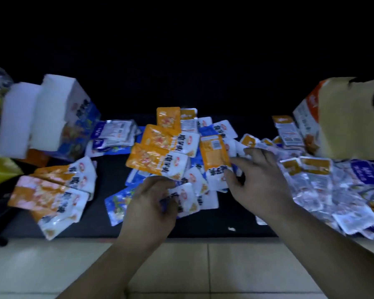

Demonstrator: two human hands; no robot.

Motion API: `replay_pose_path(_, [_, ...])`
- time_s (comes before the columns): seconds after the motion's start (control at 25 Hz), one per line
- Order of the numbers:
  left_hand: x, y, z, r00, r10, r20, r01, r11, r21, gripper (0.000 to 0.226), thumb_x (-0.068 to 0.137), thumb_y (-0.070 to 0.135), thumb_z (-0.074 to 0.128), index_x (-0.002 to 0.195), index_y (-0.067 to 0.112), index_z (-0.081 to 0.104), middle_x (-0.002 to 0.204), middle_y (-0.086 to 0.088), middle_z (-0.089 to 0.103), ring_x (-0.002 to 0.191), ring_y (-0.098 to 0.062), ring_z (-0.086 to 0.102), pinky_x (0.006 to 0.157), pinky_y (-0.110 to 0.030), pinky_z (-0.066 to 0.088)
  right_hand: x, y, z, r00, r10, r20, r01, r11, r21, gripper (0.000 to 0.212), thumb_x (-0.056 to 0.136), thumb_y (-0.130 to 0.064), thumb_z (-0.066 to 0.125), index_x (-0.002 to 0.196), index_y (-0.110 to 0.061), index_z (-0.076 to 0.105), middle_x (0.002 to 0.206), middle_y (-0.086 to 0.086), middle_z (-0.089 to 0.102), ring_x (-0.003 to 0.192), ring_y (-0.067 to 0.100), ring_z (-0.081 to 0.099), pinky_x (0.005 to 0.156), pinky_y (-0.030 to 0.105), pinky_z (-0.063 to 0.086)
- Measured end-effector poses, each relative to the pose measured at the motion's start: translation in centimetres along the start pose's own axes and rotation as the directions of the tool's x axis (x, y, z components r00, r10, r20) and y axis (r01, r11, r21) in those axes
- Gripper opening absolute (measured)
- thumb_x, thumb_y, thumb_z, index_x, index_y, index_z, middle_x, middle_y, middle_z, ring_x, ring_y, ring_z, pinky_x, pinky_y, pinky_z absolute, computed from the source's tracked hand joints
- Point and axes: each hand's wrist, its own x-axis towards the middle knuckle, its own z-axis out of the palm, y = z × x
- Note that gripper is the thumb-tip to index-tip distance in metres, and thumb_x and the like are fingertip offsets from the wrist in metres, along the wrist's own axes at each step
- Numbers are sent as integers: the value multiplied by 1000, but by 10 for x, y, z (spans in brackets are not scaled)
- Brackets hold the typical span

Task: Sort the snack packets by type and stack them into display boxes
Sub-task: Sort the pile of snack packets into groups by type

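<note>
Left hand [149,203]: grips a white-and-orange foil snack packet [187,200] at the near edge of the central packet heap [164,147].
Right hand [259,180]: pinches an upright orange-and-white foil packet [214,154] on the heap's right side.
Heap: lies on the black surface [108,175].
Boxes: blue-and-white cardboard display box [69,117] left of the heap; orange-and-white cardboard display box [333,117] right of it.

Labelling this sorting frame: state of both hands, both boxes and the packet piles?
left hand: fingers curled round white packets
right hand: at orange-and-white packet, grip unclear
blue display box: tilted, flaps open
orange display box: open, flap edge torn
orange packet stack: fanned, outside any box
centre heap: mixed, unsorted
right heap: loose, mostly face down
</note>
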Motion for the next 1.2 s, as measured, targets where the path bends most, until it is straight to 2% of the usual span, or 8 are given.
replay_pose_path(0.08, [1,-34,-20,998,-56,-10,56,942,332,57,84,57,61,133,29,63,145,-5,54,130,-34,49,98,-54,50,0,-29,13,992,-65,107,57,996,74,65,98,-70,34,140,-30,60,157,2,37,150,26,23,112,52,40])
replay_pose_path(0.2, [-2,-60,-34,959,-275,70,220,877,426,86,73,77,57,148,35,49,150,-6,47,136,-41,40,102,-58,41,1,-67,26,934,-104,342,49,985,167,74,90,-78,22,155,-44,36,170,-12,6,157,11,-6,124,46,24])
replay_pose_path(0.4, [7,-76,-39,985,-161,-55,170,911,376,89,66,76,61,135,19,64,112,-9,60,106,-39,56,85,-52,49,0,-80,40,916,-119,384,88,991,98,77,85,-84,29,155,-51,30,166,-17,9,154,8,-3,119,46,34])
replay_pose_path(0.52, [5,-87,-44,986,-63,-156,108,949,297,70,67,57,77,122,14,67,110,-7,56,100,-35,60,80,-44,52,3,-81,34,927,-119,355,84,990,112,70,89,-78,46,152,-51,35,162,-21,17,146,0,5,112,40,39])
replay_pose_path(0.68, [-3,-76,-31,983,180,30,-183,976,119,51,74,45,78,119,25,65,135,8,56,120,-21,57,93,-41,48,9,-75,28,899,-148,413,101,986,132,108,73,-76,71,160,-47,12,157,-28,16,145,-1,8,105,30,35])
replay_pose_path(0.8, [1,-62,-17,963,212,165,-250,934,255,68,73,51,75,137,35,56,143,13,51,129,-19,46,92,-38,37,8,-71,33,911,-156,382,141,988,67,120,74,-59,82,162,-39,3,156,-21,22,146,8,11,109,34,39])
replay_pose_path(0.96, [19,-44,-12,970,64,235,-158,900,406,93,76,53,80,155,31,37,138,7,48,127,-23,42,99,-42,31,2,-75,40,940,-181,291,184,983,18,107,81,-41,81,162,-33,12,144,-12,37,136,17,28,110,34,38])
replay_pose_path(1.2, [21,-44,-14,975,124,184,-175,941,290,58,70,46,85,120,28,62,115,7,56,109,-21,56,84,-36,35,0,-79,27,967,-106,230,11,925,379,75,87,-23,79,151,-37,42,137,-22,35,130,8,45,90,25,42])
